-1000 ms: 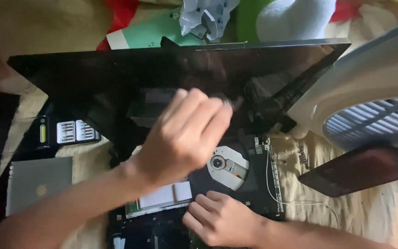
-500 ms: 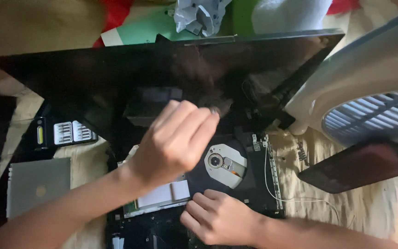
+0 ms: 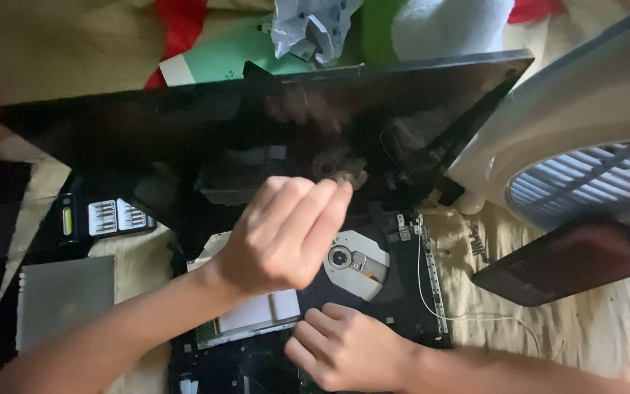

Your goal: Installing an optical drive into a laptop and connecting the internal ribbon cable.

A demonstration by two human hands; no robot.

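An opened-up black laptop lies before me, its dark screen [image 3: 184, 138] standing up and its bare base [image 3: 402, 292] showing a silver optical drive hub [image 3: 355, 263] and a pale plate [image 3: 257, 314]. My left hand [image 3: 286, 233] hovers over the base near the hinge. Its fingers are pinched together, and I cannot tell what, if anything, is between the fingertips. My right hand [image 3: 344, 346] rests on the near edge of the base with its fingers loosely apart and nothing in it.
A white fan [image 3: 585, 117] and a dark flat device [image 3: 570, 263] crowd the right side. A case of screwdriver bits [image 3: 114, 217] and a grey flat box [image 3: 63, 299] lie at the left. A thin white cable [image 3: 432, 299] runs along the base. Crumpled paper [image 3: 308, 29] lies behind the screen.
My left hand has pulled back slightly from the hinge and its fingers have curled closer together. A dark tip seen at its fingertips earlier no longer shows. My right hand has stayed put.
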